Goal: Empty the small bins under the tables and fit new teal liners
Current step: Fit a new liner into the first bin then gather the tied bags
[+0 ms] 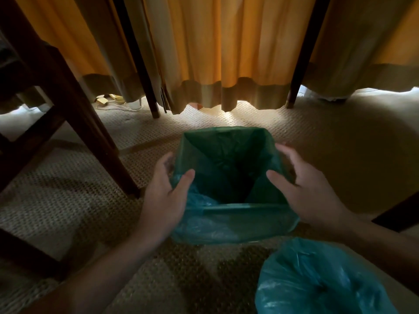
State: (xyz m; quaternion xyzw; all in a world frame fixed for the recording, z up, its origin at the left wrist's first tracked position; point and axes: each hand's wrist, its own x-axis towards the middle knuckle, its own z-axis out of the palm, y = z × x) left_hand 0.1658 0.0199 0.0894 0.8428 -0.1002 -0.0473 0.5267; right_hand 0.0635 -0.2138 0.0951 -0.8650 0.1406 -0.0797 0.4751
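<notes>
Second teal bag [317,282] bunched on carpet [68,200], nearer than right fingers. Left hand [166,193], right hand [308,191]: thumbs inside, fingers outside, clasping teal liner [226,155] over side rims of small bin [244,207]. Best next, likely: draw overhang down evenly, smooth slack under left thumb. Liner thin, crinkled, translucent; mouth open. Bin sits between fingers; yellow curtain [215,53] beyond fingertips.

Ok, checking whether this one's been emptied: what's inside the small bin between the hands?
Only the teal liner shows inside the small bin, spread against its walls, with no rubbish visible. The bottom is in deep shadow, so scraps there cannot be ruled out.
</notes>
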